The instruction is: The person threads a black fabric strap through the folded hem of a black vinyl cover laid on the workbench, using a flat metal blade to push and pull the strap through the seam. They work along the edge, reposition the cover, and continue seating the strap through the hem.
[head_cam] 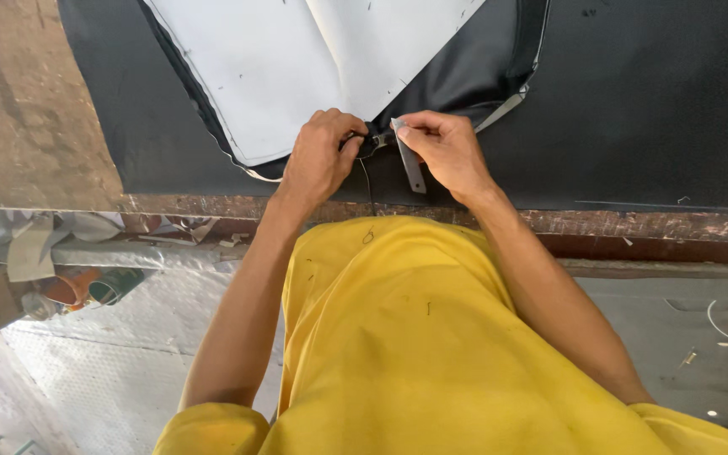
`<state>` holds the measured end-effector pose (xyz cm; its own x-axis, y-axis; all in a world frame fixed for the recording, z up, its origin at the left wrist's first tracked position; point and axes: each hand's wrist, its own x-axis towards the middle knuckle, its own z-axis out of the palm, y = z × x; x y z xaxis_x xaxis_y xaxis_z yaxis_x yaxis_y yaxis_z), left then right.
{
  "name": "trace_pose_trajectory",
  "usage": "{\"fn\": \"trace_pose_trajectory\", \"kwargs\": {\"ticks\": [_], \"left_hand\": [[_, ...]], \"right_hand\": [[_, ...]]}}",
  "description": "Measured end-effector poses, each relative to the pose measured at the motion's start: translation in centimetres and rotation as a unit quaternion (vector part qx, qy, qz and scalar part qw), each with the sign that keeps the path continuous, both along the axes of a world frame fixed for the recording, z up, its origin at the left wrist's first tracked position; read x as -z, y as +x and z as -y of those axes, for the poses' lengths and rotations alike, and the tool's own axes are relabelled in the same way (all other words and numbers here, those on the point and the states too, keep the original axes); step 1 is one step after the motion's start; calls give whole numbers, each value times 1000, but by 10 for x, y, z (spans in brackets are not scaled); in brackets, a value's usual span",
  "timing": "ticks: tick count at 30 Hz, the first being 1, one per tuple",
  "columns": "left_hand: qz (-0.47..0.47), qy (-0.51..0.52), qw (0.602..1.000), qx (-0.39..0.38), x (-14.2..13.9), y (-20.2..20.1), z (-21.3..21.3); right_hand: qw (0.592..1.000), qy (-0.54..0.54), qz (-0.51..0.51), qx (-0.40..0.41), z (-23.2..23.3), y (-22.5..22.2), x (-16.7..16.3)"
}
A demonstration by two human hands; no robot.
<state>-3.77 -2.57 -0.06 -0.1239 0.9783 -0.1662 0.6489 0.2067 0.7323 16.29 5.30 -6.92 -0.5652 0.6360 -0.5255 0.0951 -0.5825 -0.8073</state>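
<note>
From the head view, both hands meet at the black fabric seam (375,139) near the table's front edge: the left hand (320,160) pinches it closed-fisted, while the right hand (446,152), just beside, grips a grey strip (409,162) running back toward the body.
</note>
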Motion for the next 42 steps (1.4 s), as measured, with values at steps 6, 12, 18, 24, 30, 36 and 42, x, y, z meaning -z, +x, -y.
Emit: {"fn": "trace_pose_trajectory", "kwargs": {"ticks": [6, 12, 18, 24, 30, 36, 42], "left_hand": [[65, -67, 995, -23, 5, -11, -11], [139, -80, 987, -18, 8, -16, -17], [136, -57, 989, 24, 4, -22, -20], [57, 34, 995, 80, 4, -33, -35], [100, -20, 992, 75, 9, -35, -53], [99, 32, 987, 126, 12, -45, -77], [136, 53, 977, 154, 12, -55, -104]], "right_hand": [[1000, 16, -21, 12, -3, -10, -10], [994, -4, -62, 86, -8, -31, -21], [990, 49, -79, 110, -18, -42, -25], [978, -38, -181, 93, -28, -26, -34], [985, 74, -129, 84, -32, -28, -39], [985, 78, -100, 121, -33, -26, -50], [973, 143, -26, 179, -9, -36, -47]]}}
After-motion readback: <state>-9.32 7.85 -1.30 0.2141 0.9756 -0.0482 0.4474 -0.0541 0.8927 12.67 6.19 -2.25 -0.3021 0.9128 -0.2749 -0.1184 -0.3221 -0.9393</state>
